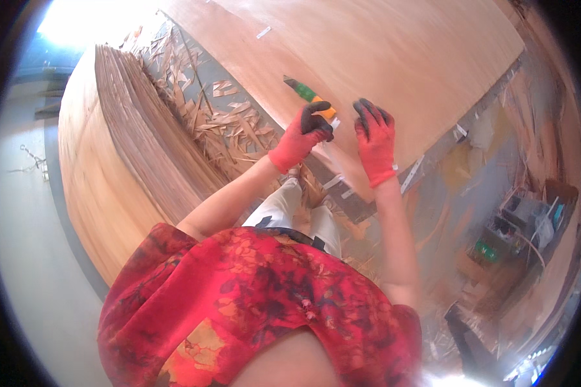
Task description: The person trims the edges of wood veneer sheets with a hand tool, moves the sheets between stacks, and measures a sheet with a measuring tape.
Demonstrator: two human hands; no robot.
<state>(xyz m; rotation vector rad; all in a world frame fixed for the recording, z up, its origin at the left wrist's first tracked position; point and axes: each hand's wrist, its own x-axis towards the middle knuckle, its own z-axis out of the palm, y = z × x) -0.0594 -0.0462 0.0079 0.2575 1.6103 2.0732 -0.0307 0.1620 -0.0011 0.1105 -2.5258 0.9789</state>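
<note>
My left hand (301, 137) wears a red glove with dark fingertips and hovers over the near corner of a large wood veneer sheet (394, 58). Its index finger and thumb curve toward each other with a gap between. A utility knife (305, 92) in green and yellow lies beyond them, its blade end pointing far left; the index finger covers part of its handle. Next to the handle's end shows a small white piece (336, 122). My right hand (376, 145), gloved alike, is above the sheet to the right, its fingers loosely bent and slightly apart. I see nothing held in it.
A tall stack of veneer sheets (122, 142) stands on my left. Veneer scraps (229, 129) litter the floor between it and the sheet. White tape bits (263, 32) dot the sheet and its edge. On the right sits a box of tools and cables (519, 222).
</note>
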